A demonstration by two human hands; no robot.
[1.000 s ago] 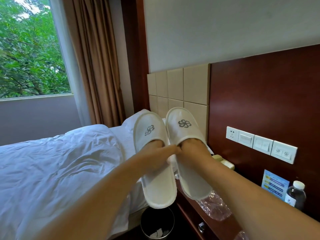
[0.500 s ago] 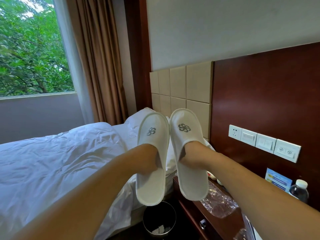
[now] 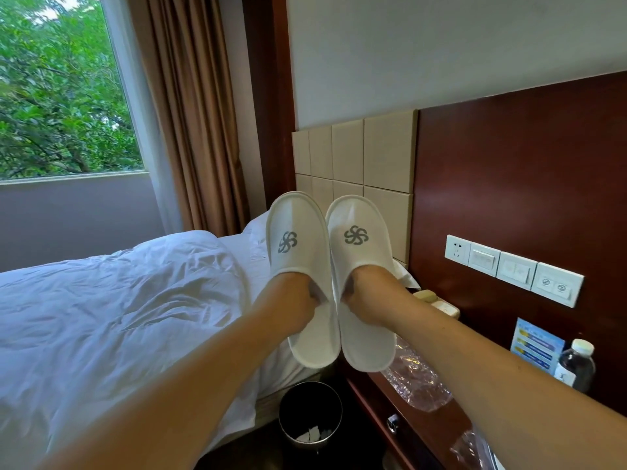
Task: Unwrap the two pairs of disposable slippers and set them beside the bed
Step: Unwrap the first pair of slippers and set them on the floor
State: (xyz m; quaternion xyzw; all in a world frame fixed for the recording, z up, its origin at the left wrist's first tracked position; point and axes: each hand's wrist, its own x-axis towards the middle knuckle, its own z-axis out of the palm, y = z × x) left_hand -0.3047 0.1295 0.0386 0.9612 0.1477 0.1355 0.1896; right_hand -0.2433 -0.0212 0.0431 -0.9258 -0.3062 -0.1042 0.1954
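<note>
Two white disposable slippers with grey pinwheel logos are held up side by side, toes upward, between the bed [image 3: 118,300] and the nightstand [image 3: 424,432]. My left hand [image 3: 291,303] is pushed into the opening of the left slipper [image 3: 295,225] and holds it. The right slipper [image 3: 359,218] is held the same way by my right hand [image 3: 366,293]. The fingers of both hands are hidden inside the uppers. The slippers' inner edges touch. Crumpled clear plastic wrap [image 3: 417,378] lies on the nightstand below the right slipper.
A round metal bin [image 3: 310,415] stands on the floor between bed and nightstand. A water bottle [image 3: 576,364], a blue card [image 3: 536,344] and a beige phone [image 3: 437,301] sit on the nightstand. Wall switches [image 3: 512,269] run along the wooden panel.
Both hands have slid deeper into the slippers. The two slippers, spread apart a second ago, now stand parallel and touching, a little higher in view.
</note>
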